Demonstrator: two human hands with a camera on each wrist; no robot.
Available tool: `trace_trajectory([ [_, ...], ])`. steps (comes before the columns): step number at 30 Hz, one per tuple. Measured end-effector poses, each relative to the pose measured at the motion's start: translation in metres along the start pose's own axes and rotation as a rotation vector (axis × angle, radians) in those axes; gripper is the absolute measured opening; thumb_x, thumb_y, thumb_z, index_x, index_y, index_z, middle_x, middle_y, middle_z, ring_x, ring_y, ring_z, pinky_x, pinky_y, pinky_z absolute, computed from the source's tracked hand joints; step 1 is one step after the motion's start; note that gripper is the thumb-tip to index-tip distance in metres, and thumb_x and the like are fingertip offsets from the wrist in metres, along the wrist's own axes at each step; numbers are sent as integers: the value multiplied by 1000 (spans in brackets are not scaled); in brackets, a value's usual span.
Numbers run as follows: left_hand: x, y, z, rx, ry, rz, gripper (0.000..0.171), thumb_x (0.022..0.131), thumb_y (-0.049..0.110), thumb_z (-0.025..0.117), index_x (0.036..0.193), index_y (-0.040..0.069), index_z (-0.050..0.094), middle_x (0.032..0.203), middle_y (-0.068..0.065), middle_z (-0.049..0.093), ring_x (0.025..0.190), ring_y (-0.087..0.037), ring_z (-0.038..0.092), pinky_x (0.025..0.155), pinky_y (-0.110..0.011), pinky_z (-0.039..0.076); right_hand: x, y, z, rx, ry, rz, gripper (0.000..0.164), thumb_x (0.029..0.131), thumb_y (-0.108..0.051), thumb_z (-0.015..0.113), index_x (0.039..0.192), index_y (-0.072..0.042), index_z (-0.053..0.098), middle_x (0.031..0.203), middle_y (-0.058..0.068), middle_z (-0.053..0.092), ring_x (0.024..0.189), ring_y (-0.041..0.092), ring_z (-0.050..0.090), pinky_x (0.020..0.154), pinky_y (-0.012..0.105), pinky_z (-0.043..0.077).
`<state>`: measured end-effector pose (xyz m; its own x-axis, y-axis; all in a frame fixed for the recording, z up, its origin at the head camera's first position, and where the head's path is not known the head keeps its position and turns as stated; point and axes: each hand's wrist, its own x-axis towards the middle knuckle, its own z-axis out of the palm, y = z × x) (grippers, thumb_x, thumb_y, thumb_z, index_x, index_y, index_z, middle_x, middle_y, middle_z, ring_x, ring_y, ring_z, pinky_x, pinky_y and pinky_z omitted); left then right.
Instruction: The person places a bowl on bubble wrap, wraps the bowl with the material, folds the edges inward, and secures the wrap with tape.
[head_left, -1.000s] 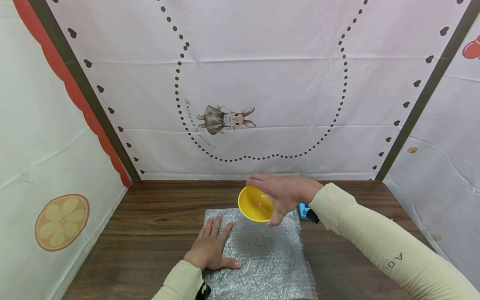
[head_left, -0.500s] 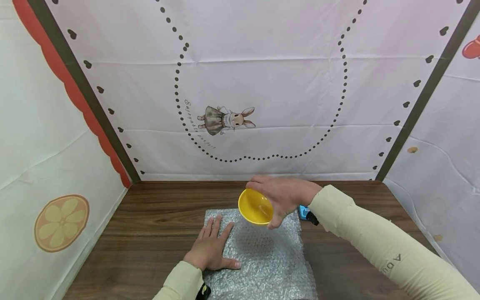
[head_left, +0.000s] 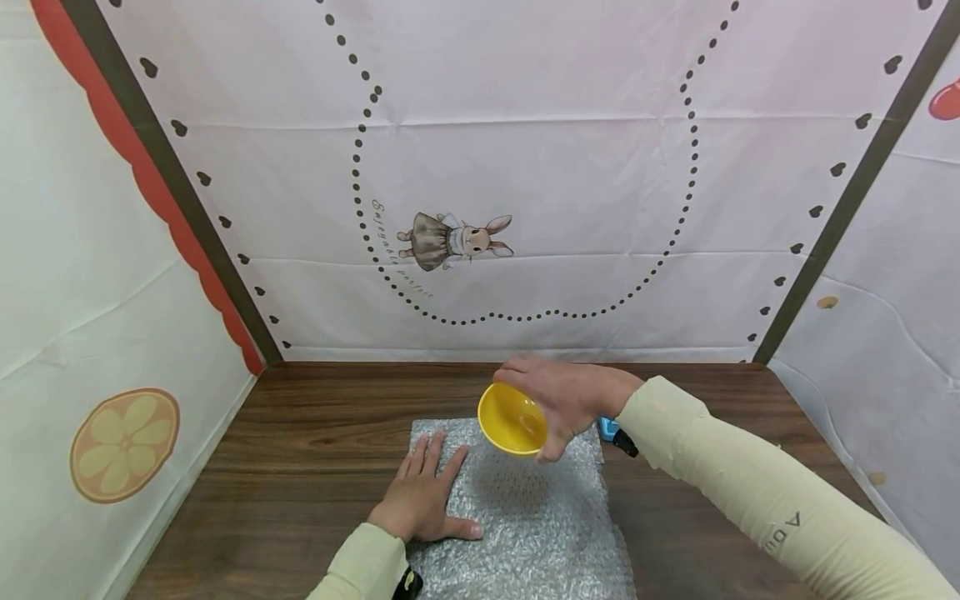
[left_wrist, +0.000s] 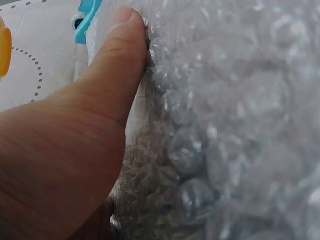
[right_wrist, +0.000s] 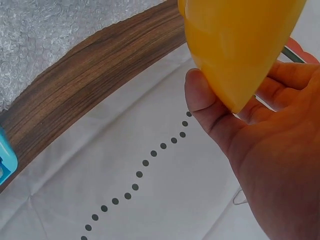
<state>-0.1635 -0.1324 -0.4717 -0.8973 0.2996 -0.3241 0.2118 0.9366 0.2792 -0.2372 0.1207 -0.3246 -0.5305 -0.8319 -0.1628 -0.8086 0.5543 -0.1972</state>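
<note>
My right hand [head_left: 566,400] grips a yellow bowl [head_left: 510,421] by its side, thumb at the near rim and fingers round the far side. The bowl is tilted, its hollow facing me, and it hangs over a sheet of bubble wrap [head_left: 540,533], casting a soft shadow there. In the right wrist view the thumb presses the yellow bowl [right_wrist: 235,45] from one side, with the fingers partly hidden behind it. My left hand [head_left: 423,500] lies flat on the left part of the sheet, fingers spread. The left wrist view shows its thumb along the bubble wrap [left_wrist: 240,120].
The bubble wrap lies on a dark wooden table [head_left: 315,467]. A blue object [head_left: 608,428], mostly hidden behind my right wrist, sits just past the sheet's right edge. A printed white cloth [head_left: 525,183] rises at the table's back, with more cloth at both sides.
The bowl and my right hand have sunk slightly toward the bubble wrap. My left hand stays in place on the sheet.
</note>
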Motion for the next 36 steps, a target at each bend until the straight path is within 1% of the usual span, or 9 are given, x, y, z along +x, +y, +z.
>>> trace_trajectory([
  [5,1,-1,1,-14,-6,2,120,74,75,78,167,21,25,176,-20,2,163,-44,3,131,-61,13,0,-1,3,1,-5,5,109,66,-45,93,154,-10,40,142,3,51,119,17,53,104,36,55],
  [10,1,-1,1,-19,-12,5,121,73,76,78,167,21,24,176,-20,1,163,-44,1,131,-62,12,0,-1,5,-4,-9,20,108,67,-46,93,154,-12,39,143,3,50,120,17,53,104,38,55],
  [17,0,1,1,-2,4,-1,120,73,75,79,167,21,26,176,-21,3,163,-45,3,131,-62,14,1,1,11,-10,-1,8,108,68,-48,92,155,-11,38,147,4,49,123,18,52,107,38,54],
  [24,1,0,2,2,5,3,120,74,74,79,167,21,25,176,-21,3,163,-45,4,131,-62,15,2,2,14,-5,-4,9,108,67,-46,92,154,-13,38,147,3,49,122,18,52,106,38,55],
  [28,2,-2,3,-8,5,11,121,73,76,78,167,21,25,176,-21,2,163,-45,3,131,-62,14,1,2,16,2,-2,7,108,66,-46,92,154,-14,38,148,3,49,122,18,51,106,38,55],
  [32,5,-6,6,-13,-18,10,124,72,80,76,168,25,20,177,-18,-4,164,-42,-3,132,-61,9,0,2,17,3,-8,13,109,67,-48,92,155,-14,37,148,2,48,124,18,51,106,38,55],
  [36,4,-5,4,-18,-16,12,123,73,79,76,168,24,21,177,-19,-3,164,-43,-2,132,-61,10,-1,2,18,-1,-11,16,109,67,-50,91,155,-14,36,148,2,48,124,17,50,105,37,55],
])
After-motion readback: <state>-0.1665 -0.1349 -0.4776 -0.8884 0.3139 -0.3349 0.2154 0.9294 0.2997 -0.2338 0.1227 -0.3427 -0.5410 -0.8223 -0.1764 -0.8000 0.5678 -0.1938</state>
